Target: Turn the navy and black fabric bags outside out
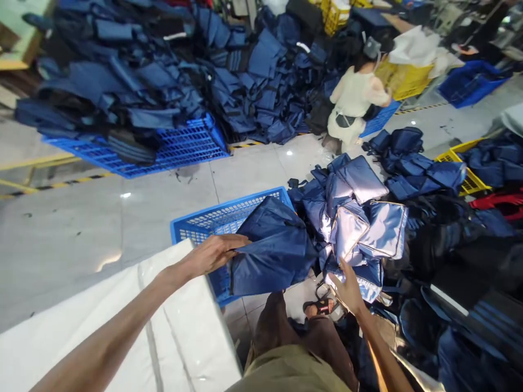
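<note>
My left hand [216,253] pinches the edge of a dark navy fabric bag [272,247], which hangs loosely over a blue plastic crate [183,226]. Much of the crate's inside is hidden behind the fabric. To the right, my right hand [347,283] has its fingers apart and holds nothing that I can see. It is close to a heap of navy bags with shiny silvery linings [351,223], piled beside the crate. Whether the fingertips touch the lowest bag, I cannot tell.
A white padded block [163,326] lies at my left. Beyond the pale tiled floor, a large blue crate [183,141] overflows with navy pieces. A person [353,103] crouches farther back. Black and navy bags [461,288] cover the floor at right, near a yellow crate [469,169].
</note>
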A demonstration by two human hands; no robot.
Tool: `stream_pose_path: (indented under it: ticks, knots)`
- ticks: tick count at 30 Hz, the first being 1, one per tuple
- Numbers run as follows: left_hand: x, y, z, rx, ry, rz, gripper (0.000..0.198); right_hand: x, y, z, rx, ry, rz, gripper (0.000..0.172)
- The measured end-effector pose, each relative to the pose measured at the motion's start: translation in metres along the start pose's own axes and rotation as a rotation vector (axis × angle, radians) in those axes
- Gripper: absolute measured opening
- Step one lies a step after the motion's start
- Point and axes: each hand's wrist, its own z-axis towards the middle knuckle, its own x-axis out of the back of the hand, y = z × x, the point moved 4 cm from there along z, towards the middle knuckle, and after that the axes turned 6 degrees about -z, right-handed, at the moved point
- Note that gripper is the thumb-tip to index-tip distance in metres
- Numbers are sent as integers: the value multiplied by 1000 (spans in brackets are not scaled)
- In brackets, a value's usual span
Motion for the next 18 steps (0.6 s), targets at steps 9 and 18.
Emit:
stream_pose_path:
  ticks: [9, 18]
  knots:
    - [125, 213, 19, -747, 239, 57, 42, 105, -138, -37, 692, 357, 253, 57]
    - [-38, 290, 61, -763, 474, 13, 127, 250, -109, -104, 24, 842, 246, 42]
